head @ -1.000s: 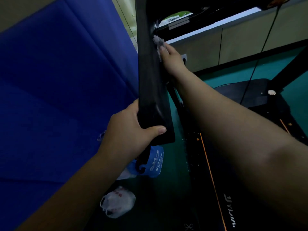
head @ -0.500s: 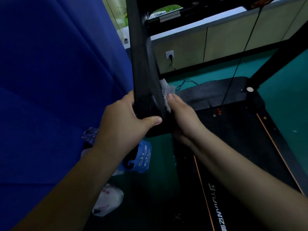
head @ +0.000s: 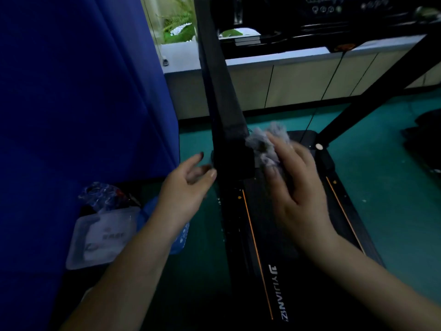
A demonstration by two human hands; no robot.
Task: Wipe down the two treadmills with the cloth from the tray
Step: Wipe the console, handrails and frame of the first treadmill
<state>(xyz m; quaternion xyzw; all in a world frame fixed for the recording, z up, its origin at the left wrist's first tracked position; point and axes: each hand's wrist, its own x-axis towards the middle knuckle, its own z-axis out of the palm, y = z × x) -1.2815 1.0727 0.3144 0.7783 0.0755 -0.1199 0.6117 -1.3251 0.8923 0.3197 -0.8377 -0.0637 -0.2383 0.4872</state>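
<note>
Grey cloth (head: 263, 144) is bunching between the thumb and fingers (head: 290, 151) of your right hand (head: 298, 187), which is pressing it against the foot of the treadmill's black upright (head: 222, 91). Your left hand (head: 188, 189) is hovering beside that foot, fingers loosely spread, thumb perhaps touching it.

Upright (head: 222, 91) blocking centre, blue panel (head: 83, 91) close left (bags (head: 102, 235) beneath), floor (head: 393, 199) clear right

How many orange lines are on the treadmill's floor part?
2. One orange line runs along the treadmill deck's left edge; the other orange line runs along its right edge, beside the right hand holding the cloth. The arm hides its near end.
</note>
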